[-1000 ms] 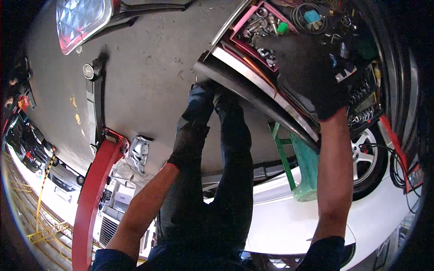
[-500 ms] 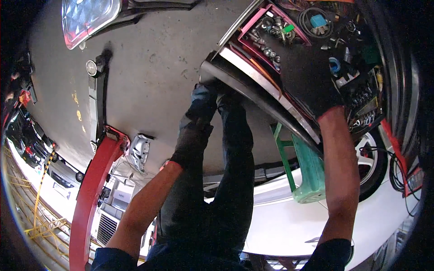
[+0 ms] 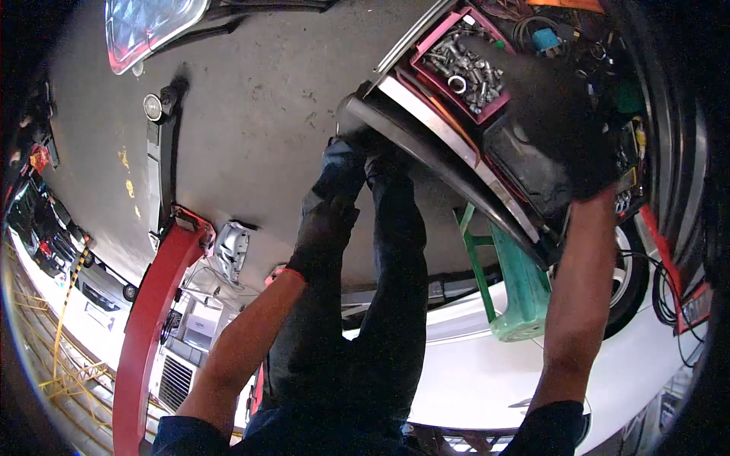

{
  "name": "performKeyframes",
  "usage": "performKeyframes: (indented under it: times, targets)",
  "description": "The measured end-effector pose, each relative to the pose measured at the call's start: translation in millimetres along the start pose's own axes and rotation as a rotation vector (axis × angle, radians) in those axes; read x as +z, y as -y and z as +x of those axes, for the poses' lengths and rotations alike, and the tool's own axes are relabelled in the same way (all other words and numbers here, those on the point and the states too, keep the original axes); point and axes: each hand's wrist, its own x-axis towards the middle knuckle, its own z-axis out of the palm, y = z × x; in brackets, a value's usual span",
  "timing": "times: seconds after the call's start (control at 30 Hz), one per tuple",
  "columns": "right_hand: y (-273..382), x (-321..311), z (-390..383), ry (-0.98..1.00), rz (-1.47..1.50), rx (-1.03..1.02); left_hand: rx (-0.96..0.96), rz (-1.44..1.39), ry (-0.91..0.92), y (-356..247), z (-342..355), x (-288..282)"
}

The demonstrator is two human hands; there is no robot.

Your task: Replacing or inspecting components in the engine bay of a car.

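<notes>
My left hand (image 3: pixel 325 234), in a dark glove with a red cuff, lies on my left leg; its fingers appear flat, hard to separate from the dark trousers. Over an open tool drawer (image 3: pixel 417 108) at the upper right is my right hand (image 3: pixel 559 114), also dark-gloved. It is blurred, so its fingers and anything in them cannot be made out. Beside its fingertips stands a pink tray (image 3: pixel 480 115) full of loose metal bolts and fittings (image 3: pixel 465 70). A dark flat case or box (image 3: pixel 521 163) lies below the hand, partly covered by it.
A blue-green piece (image 3: pixel 545 39), cables and wrenches crowd the drawer's right side. A green stool (image 3: pixel 521 304) and a white car (image 3: pixel 464 372) are below it. A red lift arm (image 3: pixel 148 327) stands at left; a lamp unit (image 3: pixel 152 26) lies on the floor at upper left.
My right hand has moved right and slightly up, off the pink tray, uncovering more bolts and the dark case. The pink tray sits differently, with its near end now in sight. My left hand stays put.
</notes>
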Motion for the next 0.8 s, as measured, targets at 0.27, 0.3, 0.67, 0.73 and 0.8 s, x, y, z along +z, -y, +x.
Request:
performKeyframes:
  times: [0.27,0.3,0.67,0.73,0.8]
  targets:
    - [20,7,8,0.521,-0.131,0.066,0.117,0.06,-0.002,11,-7,-6]
    - [19,11,11,0.565,-0.159,0.123,0.116,0.061,-0.004,11,-7,-7]
    - [3,-9,12,0.531,-0.125,-0.046,0.091,0.099,0.014,20,-2,2]
    - [21,-25,45,0.697,-0.094,0.088,0.163,0.076,-0.09,10,-2,-3]
    - [28,-38,62,0.871,-0.076,0.222,0.243,0.039,-0.195,7,-3,-3]
